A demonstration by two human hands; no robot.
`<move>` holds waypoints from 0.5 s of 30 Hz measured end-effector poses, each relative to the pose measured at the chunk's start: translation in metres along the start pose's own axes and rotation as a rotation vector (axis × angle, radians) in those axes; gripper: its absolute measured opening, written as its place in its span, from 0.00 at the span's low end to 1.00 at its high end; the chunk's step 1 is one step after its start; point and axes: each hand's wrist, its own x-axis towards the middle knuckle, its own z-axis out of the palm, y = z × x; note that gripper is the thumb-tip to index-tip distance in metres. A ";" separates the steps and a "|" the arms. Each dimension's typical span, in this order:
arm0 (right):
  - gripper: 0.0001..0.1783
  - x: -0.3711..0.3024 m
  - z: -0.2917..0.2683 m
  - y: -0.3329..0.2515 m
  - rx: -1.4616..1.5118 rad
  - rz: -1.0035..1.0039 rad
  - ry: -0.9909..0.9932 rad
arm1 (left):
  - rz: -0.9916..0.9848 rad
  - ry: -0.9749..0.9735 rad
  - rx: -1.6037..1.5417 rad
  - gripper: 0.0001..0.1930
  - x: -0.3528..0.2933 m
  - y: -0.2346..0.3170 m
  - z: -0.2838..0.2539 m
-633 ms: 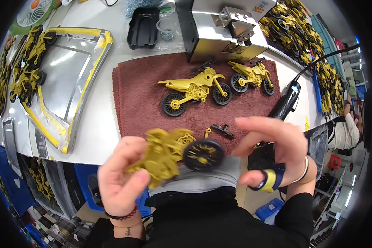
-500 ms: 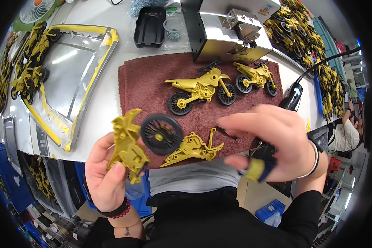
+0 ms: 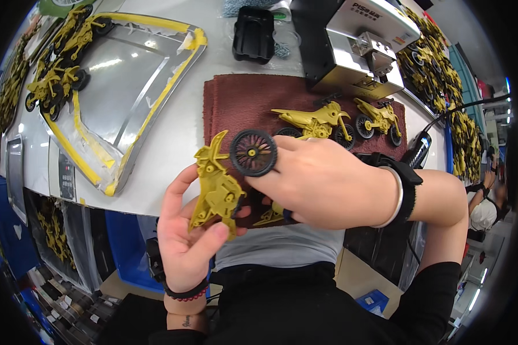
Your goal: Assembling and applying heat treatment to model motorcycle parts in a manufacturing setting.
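Observation:
My left hand (image 3: 181, 247) grips a yellow toy motorcycle body half (image 3: 217, 190), thumb across its lower end, inner side showing. A black spoked wheel (image 3: 253, 152) with a yellow hub stands at the half's upper right; how it is joined cannot be seen. Over the towel, my right hand (image 3: 328, 178) is bent with its back upward, right beside the wheel and the half. Its fingertips are mostly hidden, so what they pinch cannot be made out. Below that hand, another yellow body half (image 3: 270, 217) shows only in part.
Two yellow toy motorcycles (image 3: 316, 121) (image 3: 380, 118) stand on the brown towel (image 3: 236, 103). Behind it are a metal machine (image 3: 357, 63) and a black tray (image 3: 253, 35). A taped metal panel (image 3: 126, 86) lies left; heaps of toy motorcycles (image 3: 466, 144) fill the right side. A black tool (image 3: 418, 148) lies near the towel.
My right hand has swung left from the towel's right part to the wheel and body half, covering the other half. The view has shifted, and the held half now shows its inner side more squarely.

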 end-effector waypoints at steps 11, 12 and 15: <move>0.11 -0.044 -0.015 0.000 0.712 0.278 0.339 | 0.034 -0.147 -0.058 0.32 0.012 -0.009 0.017; 0.11 -0.049 -0.013 0.000 0.727 0.224 0.428 | 0.038 -0.155 -0.061 0.31 0.012 -0.011 0.021; 0.10 -0.062 -0.014 -0.013 0.936 0.211 0.477 | 0.046 -0.252 -0.119 0.28 0.013 -0.019 0.033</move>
